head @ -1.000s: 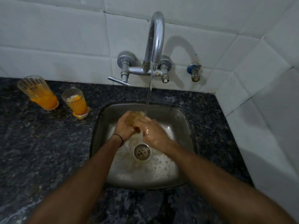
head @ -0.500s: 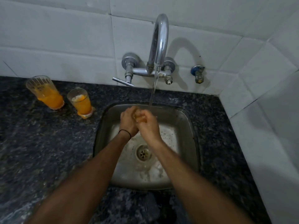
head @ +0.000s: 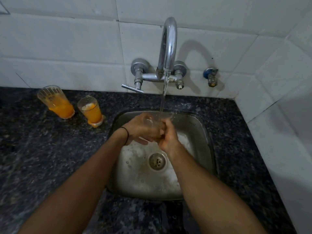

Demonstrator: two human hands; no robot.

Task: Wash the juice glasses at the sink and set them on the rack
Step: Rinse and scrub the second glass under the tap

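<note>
A clear juice glass [head: 152, 122] sits between both hands over the steel sink [head: 200, 132], right under the running water from the tap [head: 168, 46]. My left hand [head: 140, 128] holds the glass from the left, fingers wrapped round it. My right hand [head: 167, 137] grips it from the right, and much of the glass is hidden by the fingers. Two more glasses with orange juice stand on the dark counter at the left: a taller one [head: 56, 102] and a shorter one [head: 91, 111] with juice spilled at its base.
The sink floor is wet and foamy around the drain [head: 157, 161]. A small blue-handled valve [head: 211, 76] juts from the tiled wall at the right. The white tiled side wall [head: 287, 115] closes in the right. No rack is in view.
The glass now looks clear of orange juice and is held more on its side under the stream. Both hands have shifted slightly around it.
</note>
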